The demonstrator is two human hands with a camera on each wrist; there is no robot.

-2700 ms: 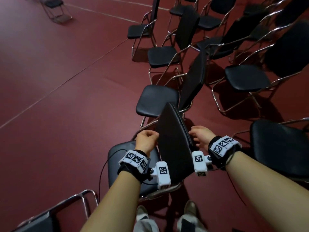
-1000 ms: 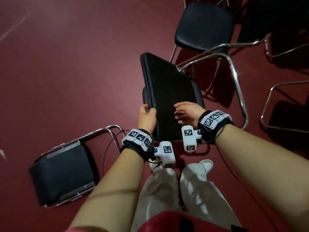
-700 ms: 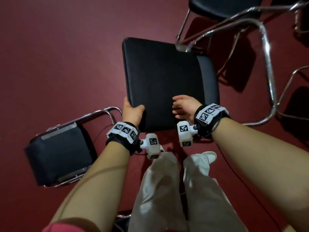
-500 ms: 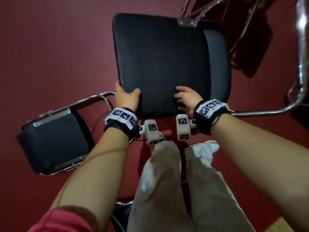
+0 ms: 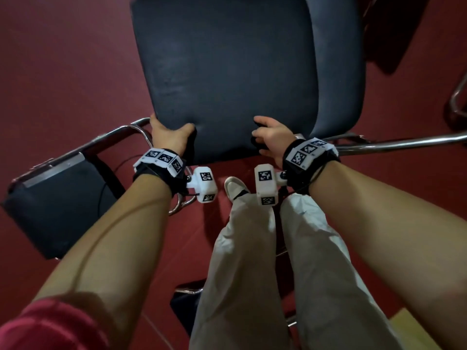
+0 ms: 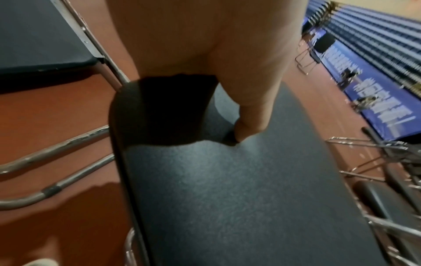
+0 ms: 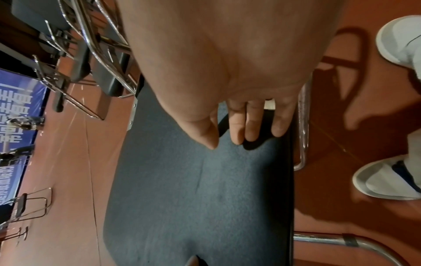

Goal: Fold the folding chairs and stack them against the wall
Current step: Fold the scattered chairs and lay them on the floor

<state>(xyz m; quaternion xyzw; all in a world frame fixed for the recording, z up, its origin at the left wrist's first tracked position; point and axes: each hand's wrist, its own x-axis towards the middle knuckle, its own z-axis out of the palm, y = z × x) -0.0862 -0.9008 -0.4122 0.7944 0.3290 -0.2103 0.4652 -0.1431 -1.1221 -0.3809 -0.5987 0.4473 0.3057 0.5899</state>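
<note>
I hold a black padded folding chair (image 5: pixel 227 72) up in front of me, its panel flat against the other one. My left hand (image 5: pixel 171 130) grips the panel's near left corner, the thumb (image 6: pixel 248 124) pressed on the pad (image 6: pixel 227 189). My right hand (image 5: pixel 265 135) grips the near edge right of the middle, with thumb and fingers (image 7: pixel 250 126) lying over the pad (image 7: pixel 193 198). The chair's chrome frame (image 5: pixel 404 142) sticks out to the right. A second folded chair (image 5: pixel 58 198) lies on the red floor at the left.
My legs in light trousers and white shoes (image 5: pixel 236 188) stand just under the held chair. Several unfolded chairs (image 7: pixel 91 54) crowd one side. A blue banner (image 6: pixel 364 100) runs along the far wall, with a lone chair (image 6: pixel 318 46) before it.
The chair has come up and closer, from standing unfolded to filling the top of the head view. Both hands moved from its top to the panel's near edge and keep their hold.
</note>
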